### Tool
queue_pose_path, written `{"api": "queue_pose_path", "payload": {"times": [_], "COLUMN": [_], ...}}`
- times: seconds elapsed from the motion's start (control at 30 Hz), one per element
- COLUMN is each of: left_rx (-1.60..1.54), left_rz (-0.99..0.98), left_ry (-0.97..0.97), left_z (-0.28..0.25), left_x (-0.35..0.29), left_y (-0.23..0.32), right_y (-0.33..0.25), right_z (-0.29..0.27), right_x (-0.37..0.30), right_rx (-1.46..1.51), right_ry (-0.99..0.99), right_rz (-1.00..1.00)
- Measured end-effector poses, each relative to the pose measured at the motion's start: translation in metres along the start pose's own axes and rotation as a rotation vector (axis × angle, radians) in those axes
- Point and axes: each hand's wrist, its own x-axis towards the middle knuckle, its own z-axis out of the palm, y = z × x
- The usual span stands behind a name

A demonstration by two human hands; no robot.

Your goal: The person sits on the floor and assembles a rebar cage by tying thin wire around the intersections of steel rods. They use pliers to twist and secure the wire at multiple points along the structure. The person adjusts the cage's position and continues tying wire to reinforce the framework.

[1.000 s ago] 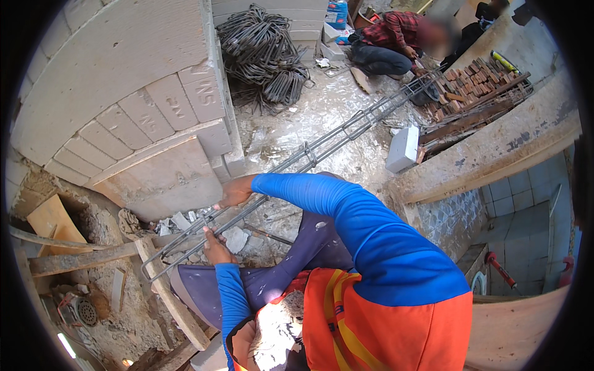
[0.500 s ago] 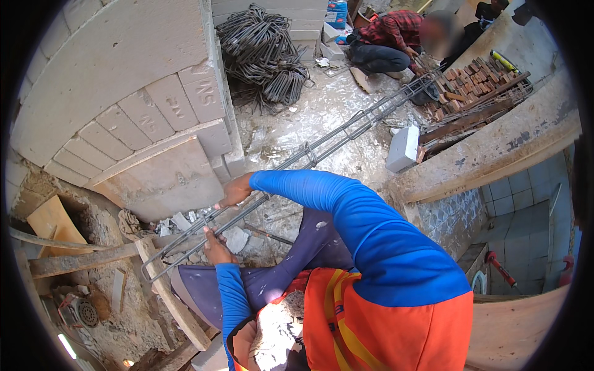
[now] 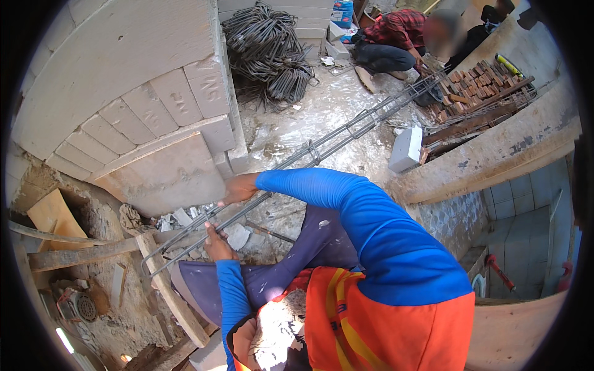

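Note:
A long rebar cage (image 3: 286, 162) of thin steel bars and rectangular stirrups slants from lower left to upper right. My left hand (image 3: 219, 243) is closed on its near bar, close to the lower-left end, thumb and fingertips at the steel. Just beyond, my right hand (image 3: 240, 188) reaches across the cage to the far bar. Its fingers point left and are bent together; what they pinch is too small to make out. The near end of the cage lies over a wooden plank (image 3: 172, 290).
A co-worker (image 3: 396, 43) crouches at the cage's far end, hands near it. Bent stirrups (image 3: 266, 52) are piled by the block wall (image 3: 154, 111). Stacked bricks (image 3: 473, 86), a white block (image 3: 405, 149) and a low wall (image 3: 495, 157) line the right. Rubble and a machine (image 3: 80, 306) lie lower left.
The view has shifted slightly, so the background sits a little further right. Both hands stay at nearly the same places on the cage, with only small finger movement.

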Motion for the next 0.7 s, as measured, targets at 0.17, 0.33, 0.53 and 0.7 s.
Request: {"api": "queue_pose_path", "payload": {"times": [0.17,0.33,0.53,0.7], "left_rx": [0.005,0.255,0.2,0.252], "left_rz": [0.076,0.067,0.041,0.06], "left_ry": [0.064,0.057,0.027,0.087], "left_z": [-0.032,-0.033,-0.031,-0.026], "left_x": [0.009,0.002,-0.013,-0.023], "left_y": [0.009,0.002,0.02,0.03], "right_y": [-0.087,-0.062,-0.093,-0.098], "right_z": [-0.014,-0.033,-0.045,-0.032], "right_x": [-0.025,-0.011,-0.014,-0.026], "right_rx": [-0.259,-0.02,0.044,-0.139], "right_ry": [0.224,-0.182,-0.327,-0.057], "right_rz": [-0.058,-0.031,0.101,0.031]}}
